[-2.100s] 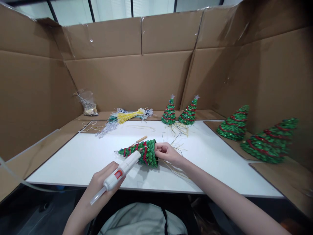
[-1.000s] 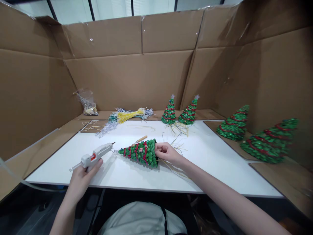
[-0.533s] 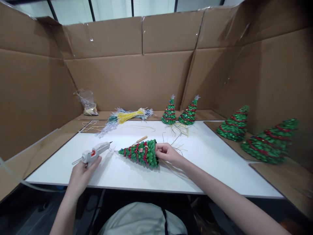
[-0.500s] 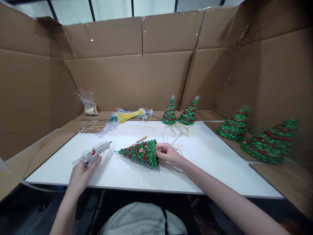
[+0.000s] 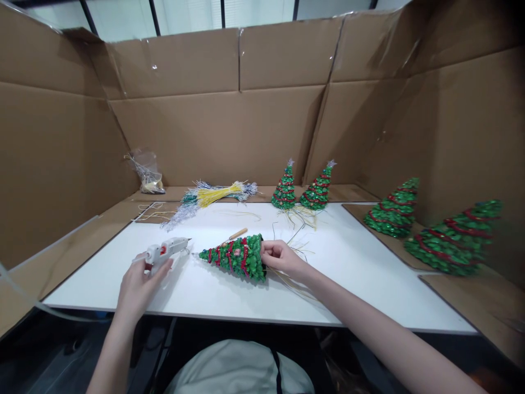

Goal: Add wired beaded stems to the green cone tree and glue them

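A white glue gun (image 5: 172, 249) is gripped in my left hand (image 5: 139, 284), its dark nozzle pointing right over the white board. Just beyond that nozzle lies the pale tip of a small decorated Christmas tree (image 5: 232, 257), green with red garland, on its side. My right hand (image 5: 281, 256) pinches the tree's wide base at its right end; the fingertips partly hide the rim. Thin yellowish wires (image 5: 293, 284) trail from under this hand. Behind the tree rests a tool with a wooden handle (image 5: 238, 233), its thin shaft running toward the tree.
Two finished-looking trees with stars (image 5: 284, 189) stand at the back. Two more trees (image 5: 394, 210) stand at the right on cardboard. Bundles of yellow, green and white wire stems (image 5: 219, 192) and a plastic bag (image 5: 148, 174) lie at the back left. Cardboard walls (image 5: 176, 126) enclose the board.
My left hand has moved slightly right with the glue gun, bringing the nozzle closer to the tree's tip. My right hand and the tree have stayed in place.
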Action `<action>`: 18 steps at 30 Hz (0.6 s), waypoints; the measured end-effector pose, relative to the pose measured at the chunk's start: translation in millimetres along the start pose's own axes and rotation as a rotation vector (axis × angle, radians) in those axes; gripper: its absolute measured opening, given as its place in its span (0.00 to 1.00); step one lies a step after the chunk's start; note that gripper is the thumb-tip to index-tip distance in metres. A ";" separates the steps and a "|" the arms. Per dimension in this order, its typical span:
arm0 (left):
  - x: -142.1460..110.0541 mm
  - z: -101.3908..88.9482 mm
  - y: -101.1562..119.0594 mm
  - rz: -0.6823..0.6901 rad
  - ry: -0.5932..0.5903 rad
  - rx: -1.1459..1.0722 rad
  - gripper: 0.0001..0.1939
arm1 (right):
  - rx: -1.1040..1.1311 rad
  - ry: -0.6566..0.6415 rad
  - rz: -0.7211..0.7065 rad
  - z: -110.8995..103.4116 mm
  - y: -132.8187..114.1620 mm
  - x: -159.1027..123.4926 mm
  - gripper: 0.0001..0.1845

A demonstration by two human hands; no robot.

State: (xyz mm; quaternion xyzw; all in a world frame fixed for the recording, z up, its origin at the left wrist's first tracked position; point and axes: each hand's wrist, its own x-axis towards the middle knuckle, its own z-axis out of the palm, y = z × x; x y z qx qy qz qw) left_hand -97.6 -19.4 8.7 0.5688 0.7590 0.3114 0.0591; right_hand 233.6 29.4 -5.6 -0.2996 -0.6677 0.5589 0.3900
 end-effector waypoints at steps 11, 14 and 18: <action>-14.6 1.1 7.3 0.089 0.277 -0.301 0.26 | 0.006 0.000 -0.003 -0.8 1.9 0.6 0.18; -16.0 0.9 5.9 0.135 0.306 -0.316 0.25 | 0.001 0.003 -0.010 -0.5 0.6 0.5 0.18; -21.9 -6.8 2.5 0.230 0.505 -0.371 0.23 | -0.003 0.001 -0.011 -0.2 0.5 0.4 0.18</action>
